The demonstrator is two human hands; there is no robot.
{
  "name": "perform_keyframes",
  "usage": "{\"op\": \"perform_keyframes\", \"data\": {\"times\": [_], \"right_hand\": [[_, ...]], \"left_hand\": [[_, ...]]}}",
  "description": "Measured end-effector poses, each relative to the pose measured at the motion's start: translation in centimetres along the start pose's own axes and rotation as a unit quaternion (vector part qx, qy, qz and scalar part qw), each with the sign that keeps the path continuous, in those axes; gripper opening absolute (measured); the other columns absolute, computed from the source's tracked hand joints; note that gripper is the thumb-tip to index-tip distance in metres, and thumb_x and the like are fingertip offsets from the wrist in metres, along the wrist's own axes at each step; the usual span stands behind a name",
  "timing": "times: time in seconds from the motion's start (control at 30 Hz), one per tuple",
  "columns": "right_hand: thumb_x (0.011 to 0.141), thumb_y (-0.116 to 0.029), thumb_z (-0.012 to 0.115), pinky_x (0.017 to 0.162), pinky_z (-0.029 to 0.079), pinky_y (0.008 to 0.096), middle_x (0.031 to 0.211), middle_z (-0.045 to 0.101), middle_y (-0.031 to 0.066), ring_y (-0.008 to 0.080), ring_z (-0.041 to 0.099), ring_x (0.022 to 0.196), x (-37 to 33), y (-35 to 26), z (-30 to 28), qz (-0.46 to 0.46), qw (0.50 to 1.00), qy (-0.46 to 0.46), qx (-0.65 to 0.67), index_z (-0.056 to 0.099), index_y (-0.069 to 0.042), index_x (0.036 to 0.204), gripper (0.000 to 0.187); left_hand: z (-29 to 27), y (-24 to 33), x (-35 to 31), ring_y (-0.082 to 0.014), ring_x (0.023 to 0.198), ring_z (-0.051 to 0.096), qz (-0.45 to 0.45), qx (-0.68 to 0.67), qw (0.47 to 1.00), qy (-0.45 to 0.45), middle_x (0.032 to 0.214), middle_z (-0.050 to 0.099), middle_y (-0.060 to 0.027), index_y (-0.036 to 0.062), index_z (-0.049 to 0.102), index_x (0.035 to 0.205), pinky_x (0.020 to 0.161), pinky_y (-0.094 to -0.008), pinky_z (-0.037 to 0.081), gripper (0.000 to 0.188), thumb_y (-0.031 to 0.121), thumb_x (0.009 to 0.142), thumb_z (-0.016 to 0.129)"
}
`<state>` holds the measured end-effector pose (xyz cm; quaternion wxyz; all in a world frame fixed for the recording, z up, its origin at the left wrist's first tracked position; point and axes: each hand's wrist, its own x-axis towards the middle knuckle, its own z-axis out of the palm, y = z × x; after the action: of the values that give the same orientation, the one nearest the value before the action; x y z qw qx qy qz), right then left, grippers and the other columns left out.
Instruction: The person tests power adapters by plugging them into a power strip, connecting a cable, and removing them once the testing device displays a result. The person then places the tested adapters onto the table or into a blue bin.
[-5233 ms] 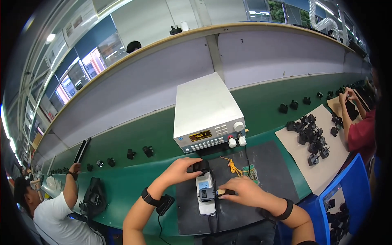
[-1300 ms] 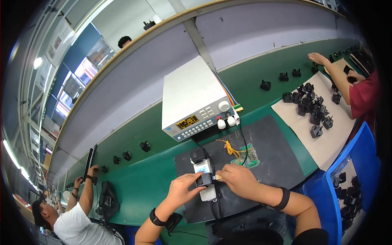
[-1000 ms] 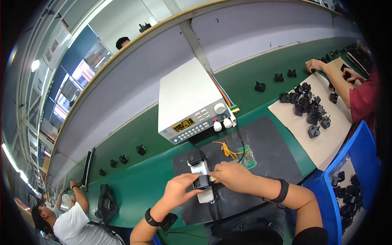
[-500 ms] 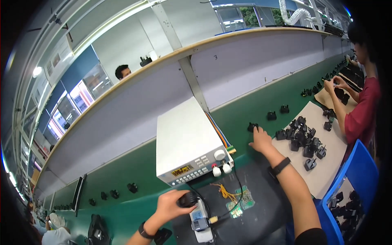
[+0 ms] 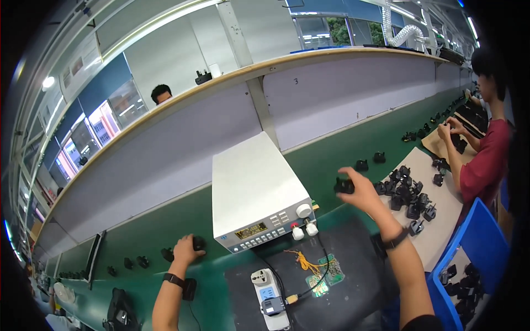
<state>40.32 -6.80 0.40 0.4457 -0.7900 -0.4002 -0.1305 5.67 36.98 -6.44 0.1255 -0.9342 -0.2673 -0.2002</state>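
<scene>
My left hand is closed round a black plug-in power adapter, left of the white bench instrument. My right hand grips another black power adapter over the green bench, right of the instrument. Between my arms, a white power strip lies on a black mat. A dark plug unit sits in the strip, with a yellow-tipped cable leading from it. Green circuit boards and a bundle of yellow wire lie beside the strip.
Several black adapters are heaped on a beige sheet to the right. A blue crate with more adapters stands in front of it. More adapters line the bench at left. A co-worker in a red shirt works at far right.
My left hand has moved left from the power strip with its adapter, exposing the strip's sockets. My right hand has drawn an adapter from the row slightly toward me.
</scene>
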Motion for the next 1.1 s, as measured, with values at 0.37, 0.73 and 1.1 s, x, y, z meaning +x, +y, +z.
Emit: {"op": "perform_keyframes", "data": {"times": [0.37, 0.73, 1.1], "right_hand": [[0.058, 0.002, 0.069, 0.076, 0.047, 0.0399, 0.092, 0.048, 0.0134, 0.0332, 0.052, 0.091, -10.5, -14.9, 1.6, -0.159, 0.972, -0.163, -0.049, 0.053, -0.002, 0.103, 0.048], [0.065, -0.01, 0.077, 0.087, 0.045, 0.0394, 0.111, 0.055, 0.0132, 0.033, 0.052, 0.106, -10.9, -19.1, 3.9, -0.217, 0.973, -0.066, 0.046, 0.051, -0.002, 0.123, 0.064], [0.073, -0.012, 0.076, 0.076, 0.048, 0.0308, 0.092, 0.06, 0.0074, 0.0214, 0.059, 0.085, -11.6, -14.0, 8.2, -0.114, 0.945, -0.165, 0.259, 0.06, -0.006, 0.12, 0.051]], "left_hand": [[-19.3, 20.6, -3.9, -0.0099, 0.079, 0.064, 0.106, -0.482, 0.85, -0.184, 0.097, 0.069, -0.0065, 0.0045, 0.058, 0.119, 0.067, -0.0232, 0.051, 0.04, 0.01, 0.082, 0.07], [-15.7, 20.1, -6.3, -0.0115, 0.097, 0.061, -0.07, -0.757, 0.604, -0.24, 0.106, 0.064, -0.0075, -0.0023, 0.058, 0.116, 0.086, -0.0252, 0.049, 0.029, 0.002, 0.087, 0.061], [-16.1, 19.8, -6.4, -0.0168, 0.099, 0.061, 0.038, -0.556, 0.814, -0.163, 0.115, 0.061, -0.0098, 0.0009, 0.059, 0.118, 0.081, -0.0265, 0.049, 0.037, 0.007, 0.082, 0.066]]}}
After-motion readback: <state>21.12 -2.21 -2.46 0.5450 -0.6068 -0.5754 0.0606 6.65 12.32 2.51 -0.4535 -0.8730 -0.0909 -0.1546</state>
